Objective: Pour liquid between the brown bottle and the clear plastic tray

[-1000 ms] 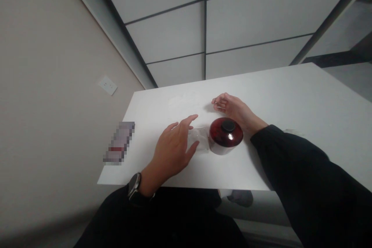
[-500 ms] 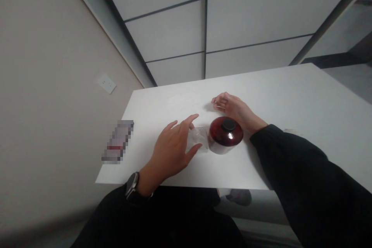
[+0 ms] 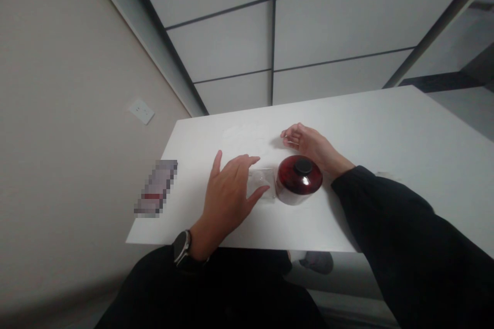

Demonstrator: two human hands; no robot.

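A dark red round lidded bowl (image 3: 299,180) with a black knob sits on the white table (image 3: 386,164). Just left of it lies a small clear plastic piece (image 3: 262,183). My left hand (image 3: 227,195) is spread flat over the table with the thumb touching that clear piece; it holds nothing. A watch is on its wrist. My right hand (image 3: 309,144) rests on the table behind the bowl with its fingers curled; whether they hold anything small is unclear.
A blurred flat object (image 3: 156,187) lies at the table's left edge. A faint clear sheet (image 3: 243,139) lies farther back. A beige wall with a socket (image 3: 141,111) stands to the left, panelled screens behind.
My left hand's fingers have spread and turned a little leftward, flattening toward the table. The right hand and the bowl have stayed still.
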